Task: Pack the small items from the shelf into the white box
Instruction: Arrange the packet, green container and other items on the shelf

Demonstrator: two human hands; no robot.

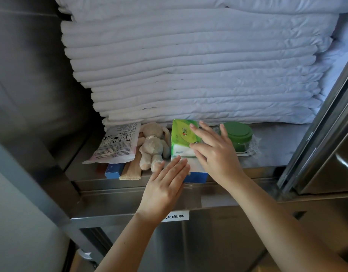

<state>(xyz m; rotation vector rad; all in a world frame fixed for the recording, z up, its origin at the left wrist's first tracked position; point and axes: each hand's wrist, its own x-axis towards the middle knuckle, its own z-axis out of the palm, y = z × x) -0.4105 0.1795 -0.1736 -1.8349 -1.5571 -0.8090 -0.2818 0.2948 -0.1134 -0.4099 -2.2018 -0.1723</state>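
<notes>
I receive one view only: the head camera, worn by the person. It stands in front of the shelf point(277, 146) and faces forward and down onto it. Range is short. The shelf's front edge crosses the middle of the picture, and both forearms enter from below that edge, with the left hand point(165, 185) and right hand point(216, 154) reaching over it. Above the shelf, the stack of folded sheets point(188, 65) fills the upper picture. Left of the shelf stands the steel side wall point(31, 75). Below the front edge sits a paper label point(176, 216). The lens is wide-angle, so the metal frame point(316, 124) right of the shelf leans.
</notes>
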